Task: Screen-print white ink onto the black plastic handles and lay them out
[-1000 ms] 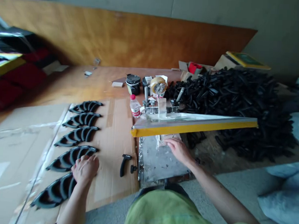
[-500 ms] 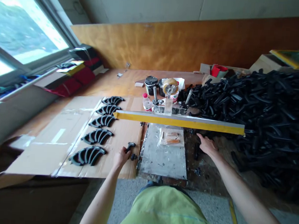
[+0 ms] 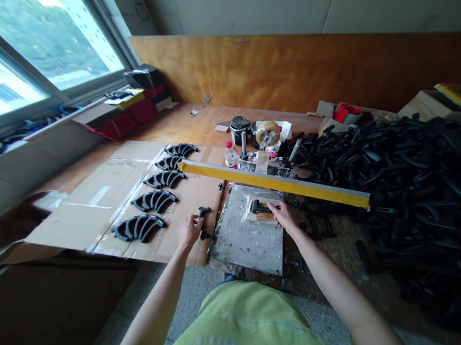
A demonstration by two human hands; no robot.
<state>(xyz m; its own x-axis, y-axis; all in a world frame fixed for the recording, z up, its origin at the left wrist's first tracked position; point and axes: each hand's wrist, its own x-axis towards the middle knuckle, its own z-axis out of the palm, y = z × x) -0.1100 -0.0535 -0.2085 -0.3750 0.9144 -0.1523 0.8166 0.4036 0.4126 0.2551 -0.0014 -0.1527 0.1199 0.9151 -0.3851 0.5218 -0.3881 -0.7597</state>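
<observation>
My left hand (image 3: 189, 232) is closed around a short black T-ended handle piece (image 3: 204, 211), held above the cardboard sheet (image 3: 193, 191). A second black handle piece (image 3: 260, 208) is pinched in my right hand (image 3: 284, 216), lying across the small wooden blocks (image 3: 265, 216) taped to the grey metal plate (image 3: 249, 248). On the cardboard to the left, fanned groups of curved black pieces (image 3: 138, 228) lie in a column. A small black knob (image 3: 204, 235) is just below my left hand.
A yellow-edged bar (image 3: 276, 183) spans above the plate. Behind it stand a tape roll (image 3: 267, 133), a red-capped bottle (image 3: 230, 156) and a black tub (image 3: 239, 131). A large heap of black pieces (image 3: 400, 171) covers the right side of the bench.
My right hand has moved left from the dark bench top to the plate, now with a black handle piece. My left hand keeps its piece in nearly the same place. The view has shifted slightly.
</observation>
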